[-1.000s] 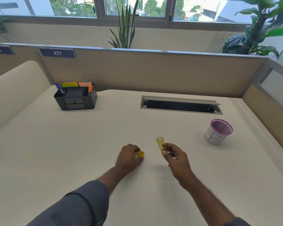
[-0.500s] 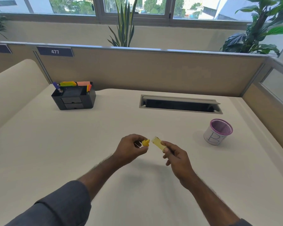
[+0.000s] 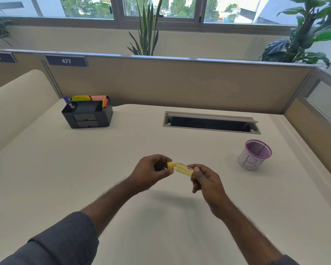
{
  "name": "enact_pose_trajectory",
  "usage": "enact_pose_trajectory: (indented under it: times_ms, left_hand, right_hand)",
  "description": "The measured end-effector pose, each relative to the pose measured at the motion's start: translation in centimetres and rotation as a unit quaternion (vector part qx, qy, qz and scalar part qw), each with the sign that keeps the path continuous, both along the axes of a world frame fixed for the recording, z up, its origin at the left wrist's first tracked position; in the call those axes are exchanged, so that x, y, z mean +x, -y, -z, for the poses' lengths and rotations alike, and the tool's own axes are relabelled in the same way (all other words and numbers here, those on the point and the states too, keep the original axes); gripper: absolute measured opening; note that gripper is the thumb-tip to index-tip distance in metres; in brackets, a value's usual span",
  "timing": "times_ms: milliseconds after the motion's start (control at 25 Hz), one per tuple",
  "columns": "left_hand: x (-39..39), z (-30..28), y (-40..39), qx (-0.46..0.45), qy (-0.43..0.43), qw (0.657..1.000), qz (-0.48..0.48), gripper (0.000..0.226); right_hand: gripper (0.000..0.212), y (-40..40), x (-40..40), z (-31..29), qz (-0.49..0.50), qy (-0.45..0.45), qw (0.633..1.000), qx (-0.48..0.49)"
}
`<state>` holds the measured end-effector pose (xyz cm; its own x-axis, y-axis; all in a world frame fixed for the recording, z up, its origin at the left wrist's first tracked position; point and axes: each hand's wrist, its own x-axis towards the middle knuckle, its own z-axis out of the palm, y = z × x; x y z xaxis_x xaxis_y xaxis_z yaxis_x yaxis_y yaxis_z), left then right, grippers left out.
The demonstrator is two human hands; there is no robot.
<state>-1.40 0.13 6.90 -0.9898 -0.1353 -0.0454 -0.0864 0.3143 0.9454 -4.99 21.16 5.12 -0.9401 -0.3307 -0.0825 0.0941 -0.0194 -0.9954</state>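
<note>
A small clear yellow tube lies nearly level in the air above the cream desk, its open end pointing left. My right hand pinches its right end between thumb and fingers. A yellow cap sits at the tube's mouth, pinched by my left hand. Whether the cap is fully seated on the tube I cannot tell.
A purple mesh cup with a white label marked B stands to the right. A black desk organiser with pens and sticky notes sits at the back left. A cable slot is set into the desk before the beige partition.
Both hands rose from the desk. My left hand lifted the yellow cap and brought it to the tube's mouth; my right hand tipped the tube from upright to nearly level.
</note>
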Motion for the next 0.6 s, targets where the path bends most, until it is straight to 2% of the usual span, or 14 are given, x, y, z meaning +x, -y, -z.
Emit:
enact_pose_trajectory:
  times_ms: [600]
  left_hand:
    - [0.4,-0.3,-0.5,0.054,-0.009,0.998,0.028,0.026]
  right_hand:
    - [0.024,-1.5,-0.6,-0.8,-0.012,-0.020,1.000,-0.015]
